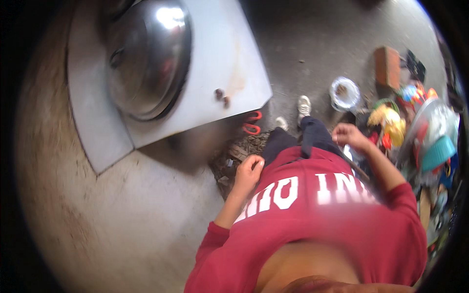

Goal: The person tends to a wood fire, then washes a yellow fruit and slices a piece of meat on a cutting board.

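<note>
My left hand [250,171] is beside my left hip, its fingers curled in loosely and nothing visible in it. Out in front of my right side, near the thigh, my right hand [345,135] is also curled, with no object seen in it. To the left stands a white-topped stove or counter [216,55] carrying a large shiny metal lid or wok cover [146,66]. Two small dark round things [222,98] lie near its front edge. Red-orange looped handles [253,122] stick out below that edge. Blur softens much of the view.
On the floor ahead are a white bin with a liner [344,93] and an orange-brown brick or block [387,67]. Mixed items crowd my right, among them a yellow plastic bag [394,124] and a teal basket [438,154]. Wood scraps [238,152] lie under the counter edge.
</note>
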### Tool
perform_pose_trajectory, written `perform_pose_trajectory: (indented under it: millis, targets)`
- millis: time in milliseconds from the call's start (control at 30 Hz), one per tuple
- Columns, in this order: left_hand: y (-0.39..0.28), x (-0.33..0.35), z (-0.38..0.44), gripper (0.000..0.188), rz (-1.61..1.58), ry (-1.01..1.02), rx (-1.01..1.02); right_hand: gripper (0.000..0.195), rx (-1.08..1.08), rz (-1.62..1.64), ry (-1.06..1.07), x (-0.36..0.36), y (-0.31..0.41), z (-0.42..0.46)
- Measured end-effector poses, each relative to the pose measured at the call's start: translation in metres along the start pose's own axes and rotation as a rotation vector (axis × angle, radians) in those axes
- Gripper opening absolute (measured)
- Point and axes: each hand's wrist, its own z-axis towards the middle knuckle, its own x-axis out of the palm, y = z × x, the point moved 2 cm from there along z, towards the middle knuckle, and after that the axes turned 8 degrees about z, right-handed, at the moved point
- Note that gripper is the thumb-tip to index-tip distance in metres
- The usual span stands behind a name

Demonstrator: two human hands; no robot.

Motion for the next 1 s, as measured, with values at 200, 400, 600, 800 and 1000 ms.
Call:
perform_pose_trajectory:
  millis: [200, 400, 600, 800, 1000]
  targets:
    - [-0.007, -0.081, 0.084, 0.013, 0.084, -0.593, 0.149, 0.007, -0.129, -0.105, 0.017, 0.074, 0.024, 0.007]
    - [-0.02, -0.118, 0.156, 0.028, 0.369, -0.523, 0.375, 0.009, -0.154, -0.108, -0.159, 0.054, 0.003, 0.003]
    - [-0.016, -0.125, 0.197, 0.016, 0.479, -0.438, 0.453, 0.009, -0.233, -0.241, -0.268, 0.051, -0.003, 0.002]
    - [-0.137, -0.148, 0.183, 0.019, -0.655, -0.282, 0.374, 0.013, -0.317, -0.357, -0.262, -0.015, 0.017, 0.024]
    - [-0.392, -0.116, 0.122, 0.015, -1.113, 0.308, 1.179, 0.019, -0.161, -0.719, -0.317, -0.116, 0.083, 0.028]
